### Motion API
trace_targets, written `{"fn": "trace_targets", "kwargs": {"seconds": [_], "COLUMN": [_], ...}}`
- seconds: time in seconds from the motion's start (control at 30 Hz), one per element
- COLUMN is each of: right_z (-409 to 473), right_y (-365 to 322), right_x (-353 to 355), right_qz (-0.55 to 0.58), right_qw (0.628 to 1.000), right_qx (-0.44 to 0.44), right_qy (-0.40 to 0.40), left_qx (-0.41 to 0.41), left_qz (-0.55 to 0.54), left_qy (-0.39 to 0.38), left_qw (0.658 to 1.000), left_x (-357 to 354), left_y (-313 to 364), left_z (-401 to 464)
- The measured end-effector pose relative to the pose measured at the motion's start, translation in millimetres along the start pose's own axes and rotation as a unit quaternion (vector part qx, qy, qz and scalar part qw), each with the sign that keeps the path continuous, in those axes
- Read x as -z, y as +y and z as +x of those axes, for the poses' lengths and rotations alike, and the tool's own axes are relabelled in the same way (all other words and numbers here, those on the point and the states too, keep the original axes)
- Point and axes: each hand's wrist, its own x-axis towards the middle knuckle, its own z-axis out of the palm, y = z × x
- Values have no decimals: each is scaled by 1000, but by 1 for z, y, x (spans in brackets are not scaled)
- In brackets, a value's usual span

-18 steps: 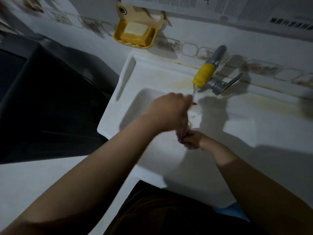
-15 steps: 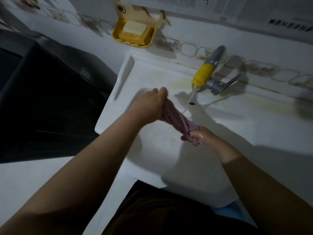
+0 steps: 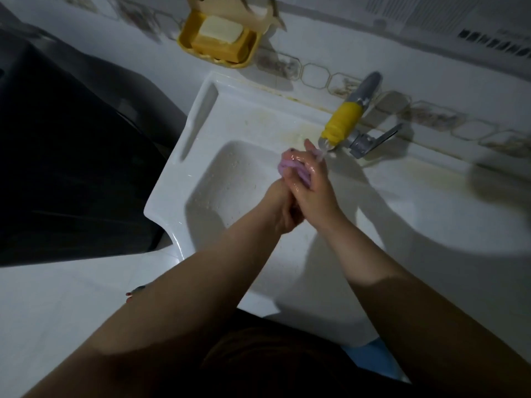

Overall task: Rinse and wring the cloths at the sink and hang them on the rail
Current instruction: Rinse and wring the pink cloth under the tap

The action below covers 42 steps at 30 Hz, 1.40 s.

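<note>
A wet pink cloth point(image 3: 288, 167) is bunched up over the white sink point(image 3: 198, 130), just under the tap's yellow spout point(image 3: 343, 122). My right hand point(image 3: 314, 188) lies on top, its fingers curled round the bunched cloth. My left hand point(image 3: 283, 209) is pressed against it from below with fingers curled, gripping the cloth's lower end, which is mostly hidden between the two hands. Both hands glisten with water. No rail is in view.
The tap's metal lever point(image 3: 379, 139) sticks out to the right of the spout. A yellow soap dish point(image 3: 244, 57) with soap hangs on the tiled wall above the sink. A large dark appliance point(image 3: 71, 156) stands close to the sink's left side.
The cloth was stretched and twisted between my two hands, left high and right low. Now both hands are clasped together, with the cloth bunched under the spout.
</note>
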Motion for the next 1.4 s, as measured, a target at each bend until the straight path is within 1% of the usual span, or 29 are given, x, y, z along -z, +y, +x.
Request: {"fn": "trace_targets", "kwargs": {"seconds": [0.1,0.23,0.33,0.4,0.47,0.53,0.57,0.63,0.67,0.7,0.73,0.77,0.8,0.87,0.9,0.93,0.97,1.0,1.07,1.1,1.13,1.17,1.2,1.23,1.27,1.3,1.33,1.37,1.4], "right_z": [13,27,40,47,48,54,57,60,57,54,50,45,42,38,37,36,33,31,25,23,23,24,27,31,34,36,36,30,22], "right_y": [-10,-22,-25,-25,-24,-21,-19,-13,-11,-6,0,2,4,4,3,3,2,1,-2,-4,-6,-8,-7,-8,-6,-6,-6,-8,-8], "right_x": [0,-4,-5,-5,-4,-2,2,16,24,33,43,53,63,77,82,86,86,85,81,79,78,77,77,77,75,69,60,48,34], "right_qz": [-40,-61,-92,-69,-8,26,24,19,35,42,26,-14,-63,-128,-135,-139,-151,-172,-222,-254,-290,-315,-316,-281,-216,-154,-111,-74,-43], "right_qw": [997,994,987,986,984,974,967,951,948,950,957,963,964,957,951,944,934,921,883,860,842,839,858,895,935,962,978,987,993], "right_qx": [-66,-93,-127,-147,-166,-207,-238,-302,-314,-308,-288,-267,-248,-228,-231,-236,-240,-245,-259,-266,-267,-263,-254,-245,-234,-209,-175,-141,-111], "right_qy": [27,21,33,49,70,88,87,69,47,23,-6,-38,-70,-129,-157,-187,-219,-251,-322,-354,-367,-357,-316,-244,-157,-79,-30,-9,-9], "left_qx": [-21,-18,-36,-55,-63,-72,-78,-104,-129,-162,-191,-213,-241,-325,-371,-399,-406,-404,-405,-400,-390,-370,-339,-314,-288,-242,-168,-85,-24], "left_qz": [80,153,206,234,261,310,339,402,443,488,533,582,638,728,752,770,788,804,822,830,831,824,796,733,629,494,347,198,94], "left_qy": [28,35,37,24,4,-32,-47,-52,-54,-58,-52,-29,7,66,75,78,83,91,106,108,103,93,82,75,67,54,46,28,11], "left_qw": [996,987,977,970,963,947,936,908,886,856,823,784,732,600,540,492,455,426,385,374,383,418,495,599,719,833,921,976,995], "left_x": [-1,0,0,1,6,16,22,38,46,54,63,72,81,97,100,103,105,106,108,107,105,102,96,88,79,67,56,44,33], "left_y": [-6,-2,-1,-2,0,4,6,17,23,30,35,41,46,55,60,66,70,74,76,75,74,72,67,61,53,46,39,31,25], "left_z": [-1,-4,-3,-3,-7,-10,-12,-15,-16,-15,-14,-13,-11,-6,-5,-3,-1,1,8,10,12,11,9,5,3,3,5,7,8]}}
